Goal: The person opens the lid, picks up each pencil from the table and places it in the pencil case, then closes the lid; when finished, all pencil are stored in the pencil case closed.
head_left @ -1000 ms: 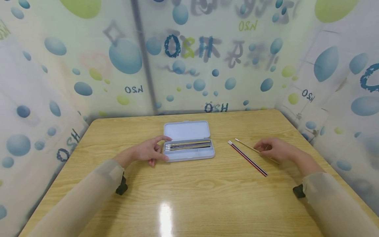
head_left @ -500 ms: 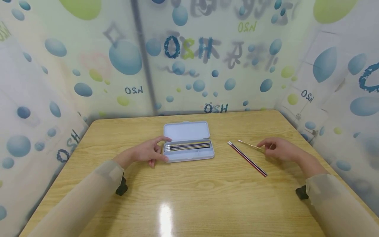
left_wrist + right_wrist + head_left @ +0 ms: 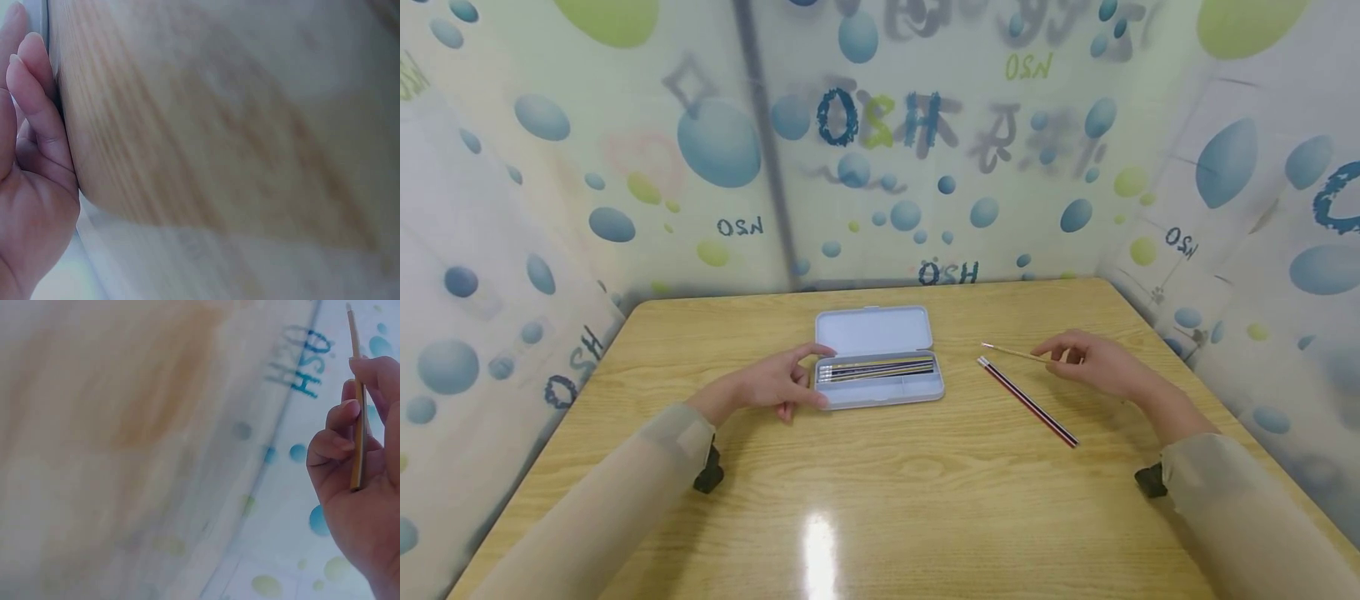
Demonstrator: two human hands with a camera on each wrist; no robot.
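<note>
In the head view, an open pale pencil case [image 3: 868, 398] lies on the table with its lid [image 3: 872, 330] folded back. Several striped pencils [image 3: 880, 368] fill its rear compartment. My left hand [image 3: 775, 383] holds the case's left end, index finger at the back corner and thumb at the front. My right hand [image 3: 1097, 365] pinches a gold pencil [image 3: 1017, 352], its silver-and-white end pointing left toward the case. The right wrist view shows this pencil [image 3: 359, 444] running from between thumb and fingers back to the palm. Red-and-black striped pencils [image 3: 1028, 402] lie side by side on the table, nearer me.
The wooden table [image 3: 880, 500] meets a patterned curtain [image 3: 880, 192] at the back, with curtain at both sides too. Dark straps [image 3: 1152, 481] circle the wrists below the sleeves.
My right hand first drew slightly right with the gold pencil, then moved left, lifting and turning the pencil flatter toward the case. The left hand and case stay put.
</note>
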